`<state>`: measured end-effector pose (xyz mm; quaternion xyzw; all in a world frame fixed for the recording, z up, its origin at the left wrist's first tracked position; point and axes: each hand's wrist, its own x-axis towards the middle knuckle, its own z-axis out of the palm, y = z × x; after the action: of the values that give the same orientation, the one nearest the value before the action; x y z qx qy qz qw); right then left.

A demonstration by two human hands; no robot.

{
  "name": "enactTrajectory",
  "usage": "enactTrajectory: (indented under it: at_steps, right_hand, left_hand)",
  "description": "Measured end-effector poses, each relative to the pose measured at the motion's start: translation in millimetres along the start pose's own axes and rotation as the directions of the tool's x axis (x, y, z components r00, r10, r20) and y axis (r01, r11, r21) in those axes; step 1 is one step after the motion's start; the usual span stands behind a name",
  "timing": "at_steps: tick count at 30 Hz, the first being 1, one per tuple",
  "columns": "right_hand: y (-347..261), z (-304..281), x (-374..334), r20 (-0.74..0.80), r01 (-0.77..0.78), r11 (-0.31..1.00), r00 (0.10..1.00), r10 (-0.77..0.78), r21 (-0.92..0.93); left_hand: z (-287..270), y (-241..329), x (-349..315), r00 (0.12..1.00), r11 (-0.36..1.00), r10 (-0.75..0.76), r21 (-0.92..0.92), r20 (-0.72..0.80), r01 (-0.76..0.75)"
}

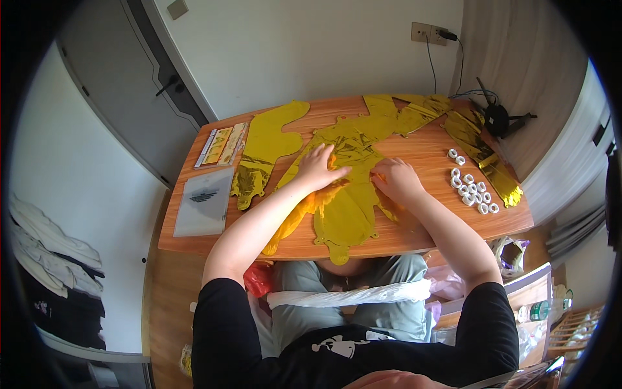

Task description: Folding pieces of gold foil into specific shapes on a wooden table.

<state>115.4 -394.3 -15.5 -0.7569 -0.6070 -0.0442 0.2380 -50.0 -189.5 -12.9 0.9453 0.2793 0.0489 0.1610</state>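
Flat gold foil balloons (346,214) lie overlapping across the middle of the wooden table, wrinkled toward the far side. Crumpled orange film (295,217) spreads among them, beneath and beside my hands. My left hand (317,170) rests on the foil and film, thumb stretched out away from the fingers. To its right, my right hand (400,180) bends its fingers down, with orange film at the fingertips; the fingertips are partly hidden. Another gold foil balloon (269,139), with a curved outline, lies to the left of my hands.
Several small white rolls (472,189) sit at the right, beside a folded gold foil strip (486,159). A black router (497,120) stands at the far right corner. At left lie a clear plastic sleeve (204,202) and a patterned packet (221,145). White plastic (350,295) stretches across my lap.
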Motion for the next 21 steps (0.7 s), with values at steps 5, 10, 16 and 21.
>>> enactTrajectory:
  at_steps: [5, 10, 16, 21]
  right_hand:
    - [9, -3, -7, 0.028, -0.023, 1.000, 0.999, 0.023, -0.012]
    - [2, -1, -2, 0.023, 0.008, 1.000, 1.000, -0.008, 0.017]
    - [2, 2, -2, -0.021, 0.029, 0.997, 0.999, -0.028, 0.066]
    - [4, 8, 1, -0.012, 0.050, 0.998, 0.999, -0.050, 0.046]
  left_hand:
    - [-56, 43, -56, 0.894, 0.631, 0.281, -0.634, -0.349, -0.446]
    - [-138, 94, -205, 0.649, 0.005, 0.505, -0.750, -0.569, -0.662]
    - [-161, 139, -265, 0.575, -0.246, 0.416, -0.696, -0.704, -0.675]
    - [-147, 139, -297, 0.501, -0.313, 0.269, -0.567, -0.822, -0.762]
